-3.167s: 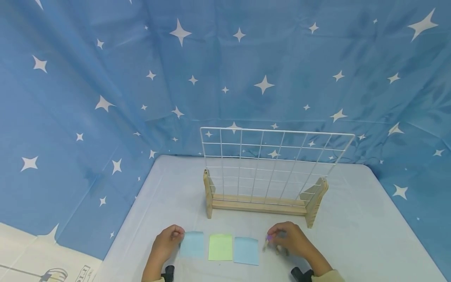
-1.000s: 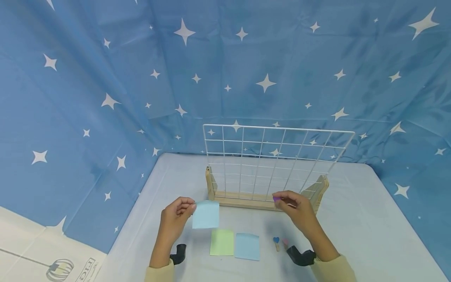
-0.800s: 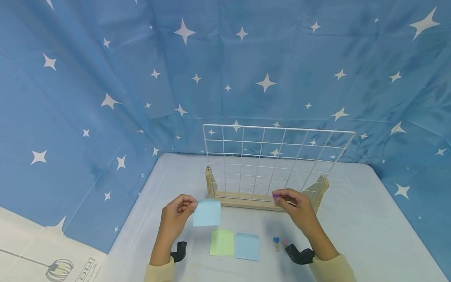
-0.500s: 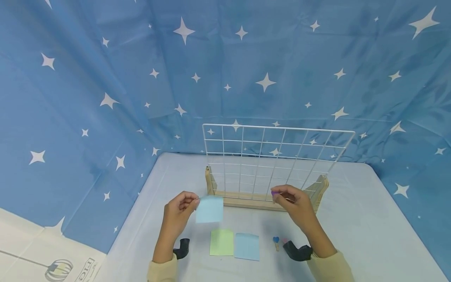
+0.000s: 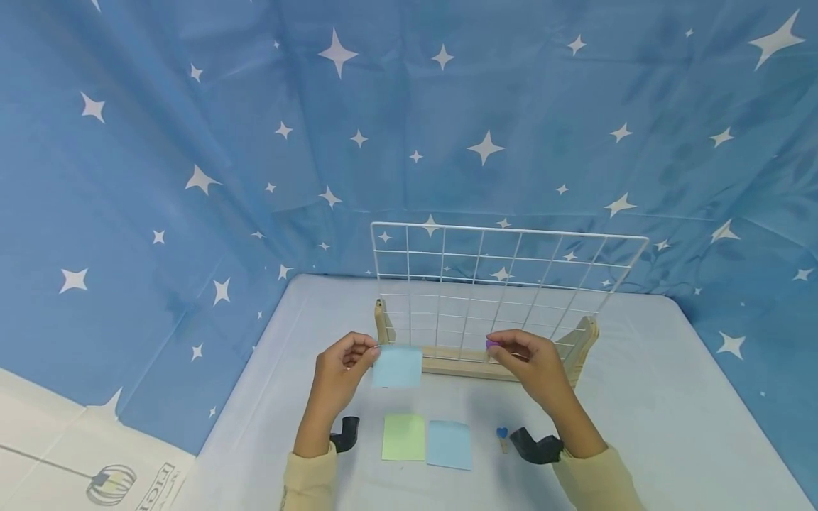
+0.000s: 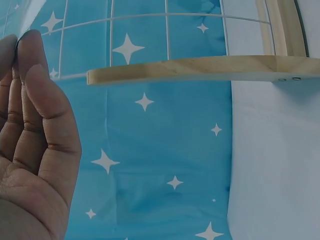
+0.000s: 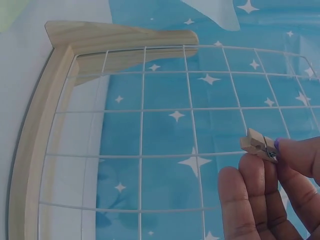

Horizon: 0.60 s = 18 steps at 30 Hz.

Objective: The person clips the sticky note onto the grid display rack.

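My left hand (image 5: 341,365) pinches a light blue sticky note (image 5: 397,367) by its upper left corner, in front of the lower left of the white wire grid (image 5: 476,255). In the left wrist view the fingertips meet on the paper's edge. My right hand (image 5: 537,362) pinches a small wooden clothespin (image 7: 260,145) with a purple decoration, before the lower middle of the grid. The clothespin's wooden end points away from the fingertips in the right wrist view. The grid leans back in a wooden stand (image 5: 460,366).
On the white table lie a green sticky note (image 5: 403,437) and another blue sticky note (image 5: 449,444). A clothespin with a blue heart (image 5: 503,436) lies beside them, near the black wrist camera (image 5: 537,448). A blue star-patterned curtain (image 5: 287,71) hangs behind the table.
The blue note has been lifted off the table by the left hand and carried up and right toward the grid. The right hand has raised the purple clothespin; lately it has drifted slightly up and left.
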Tool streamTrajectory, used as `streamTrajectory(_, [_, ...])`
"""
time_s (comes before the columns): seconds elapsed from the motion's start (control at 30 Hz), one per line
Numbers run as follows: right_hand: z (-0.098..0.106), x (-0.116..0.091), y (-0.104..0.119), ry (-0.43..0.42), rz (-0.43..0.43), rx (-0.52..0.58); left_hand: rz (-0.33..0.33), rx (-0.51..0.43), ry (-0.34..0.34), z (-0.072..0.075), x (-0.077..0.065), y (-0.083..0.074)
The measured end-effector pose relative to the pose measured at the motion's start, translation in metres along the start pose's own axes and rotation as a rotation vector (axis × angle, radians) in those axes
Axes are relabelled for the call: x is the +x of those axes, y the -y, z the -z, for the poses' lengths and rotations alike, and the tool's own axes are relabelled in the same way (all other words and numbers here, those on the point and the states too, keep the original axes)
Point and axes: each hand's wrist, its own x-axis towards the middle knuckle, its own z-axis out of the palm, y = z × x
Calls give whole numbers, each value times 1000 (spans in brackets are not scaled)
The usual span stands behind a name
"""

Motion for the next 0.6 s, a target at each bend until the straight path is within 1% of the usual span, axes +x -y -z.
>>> streamTrajectory(0.3, [3, 4, 5, 2, 38, 3, -25, 0, 18, -4, 6, -5])
streamTrajectory(0.6, [6, 9, 10, 13, 57, 12, -29, 11, 11, -4, 11, -10])
